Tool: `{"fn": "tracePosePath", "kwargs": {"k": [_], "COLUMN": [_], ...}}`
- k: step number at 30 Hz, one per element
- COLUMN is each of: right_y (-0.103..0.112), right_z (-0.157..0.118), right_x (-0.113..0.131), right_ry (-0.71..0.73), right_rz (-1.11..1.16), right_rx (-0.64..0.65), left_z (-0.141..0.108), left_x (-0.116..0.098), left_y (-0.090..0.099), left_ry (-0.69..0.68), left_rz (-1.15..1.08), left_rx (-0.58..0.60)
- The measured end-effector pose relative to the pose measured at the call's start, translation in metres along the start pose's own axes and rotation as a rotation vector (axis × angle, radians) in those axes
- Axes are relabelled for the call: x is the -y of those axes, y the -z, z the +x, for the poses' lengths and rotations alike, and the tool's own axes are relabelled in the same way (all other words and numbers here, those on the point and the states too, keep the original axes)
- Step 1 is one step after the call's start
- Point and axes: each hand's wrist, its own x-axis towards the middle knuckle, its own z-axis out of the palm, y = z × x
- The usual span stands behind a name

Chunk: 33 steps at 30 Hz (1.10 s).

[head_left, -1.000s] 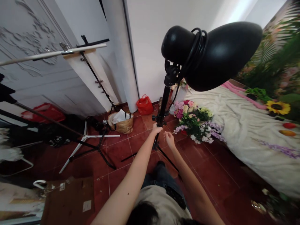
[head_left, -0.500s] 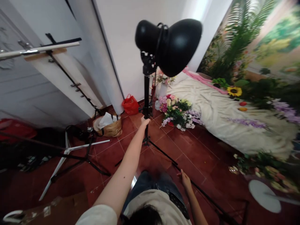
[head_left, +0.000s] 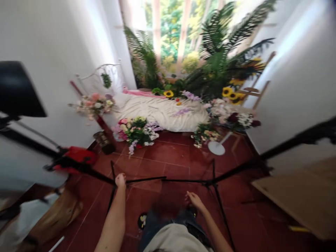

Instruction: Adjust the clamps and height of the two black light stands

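My left hand (head_left: 120, 180) is loosely closed, its fingers curled in, and appears beside the lower part of a black light stand (head_left: 98, 174). I see nothing in it. At the upper left edge, a black lamp with a bowl-shaped shade (head_left: 19, 89) sits on top of that stand, partly cut off. My right hand (head_left: 193, 199) hangs low in front of my body, fingers loosely apart and empty. Nearest to it on the right is a second black stand (head_left: 236, 170), its legs spread on the floor.
A bed with a cream sheet (head_left: 152, 110) stands ahead, with a flower bunch (head_left: 138, 131) before it and palm leaves behind. A white round base (head_left: 216, 147) lies right. A red bag (head_left: 78, 155) and a woven basket (head_left: 56, 213) are left; a brown board (head_left: 301, 196) leans right.
The view has turned right, so the lamp now sits at the left edge. My left hand has let go of the stand's pole and come lower. The second stand shows more fully.
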Motion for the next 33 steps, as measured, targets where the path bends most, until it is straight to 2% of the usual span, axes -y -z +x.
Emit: {"fn": "tracePosePath", "kwargs": {"k": [2, 4, 6, 8, 10, 13, 15, 17, 19, 21, 23, 25, 28, 33], "right_y": [0.063, 0.124, 0.181, 0.233, 0.282, 0.345, 0.376, 0.397, 0.407, 0.411, 0.411, 0.41, 0.41, 0.412], "right_z": [-0.004, -0.01, -0.015, -0.022, -0.03, -0.043, -0.05, -0.053, -0.054, -0.053, -0.052, -0.051, -0.05, -0.05], "right_x": [0.001, 0.003, 0.007, 0.017, 0.034, 0.07, 0.096, 0.117, 0.129, 0.134, 0.135, 0.137, 0.143, 0.15], "right_ry": [-0.073, -0.12, -0.115, -0.054, 0.079, 0.316, 0.378, 0.344, 0.274, 0.227, 0.233, 0.271, 0.325, 0.411], "right_rz": [0.104, 0.22, 0.417, 0.71, 1.017, 1.332, 1.449, 1.51, 1.537, 1.544, 1.531, 1.511, 1.562, 1.711], "right_rx": [-0.135, -0.247, -0.294, -0.221, -0.039, 0.244, 0.388, 0.499, 0.58, 0.654, 0.725, 0.782, 0.836, 0.823], "left_z": [-0.05, -0.11, -0.178, -0.249, -0.322, -0.428, -0.491, -0.545, -0.587, -0.616, -0.633, -0.64, -0.639, -0.635], "left_x": [0.016, 0.024, 0.021, 0.011, -0.006, -0.036, -0.057, -0.075, -0.089, -0.099, -0.104, -0.105, -0.104, -0.103], "left_y": [-0.07, -0.143, -0.211, -0.272, -0.323, -0.379, -0.402, -0.418, -0.427, -0.432, -0.437, -0.441, -0.447, -0.457], "left_ry": [0.068, 0.116, 0.038, -0.093, -0.201, -0.38, -0.467, -0.569, -0.666, -0.723, -0.72, -0.671, -0.63, -0.696], "left_rz": [0.009, 0.002, 0.002, -0.049, -0.112, -0.249, -0.323, -0.374, -0.42, -0.434, -0.402, -0.339, -0.249, -0.129], "left_rx": [0.245, 0.585, 0.886, 1.122, 1.321, 1.462, 1.513, 1.555, 1.601, 1.654, 1.681, 1.676, 1.658, 1.687]}}
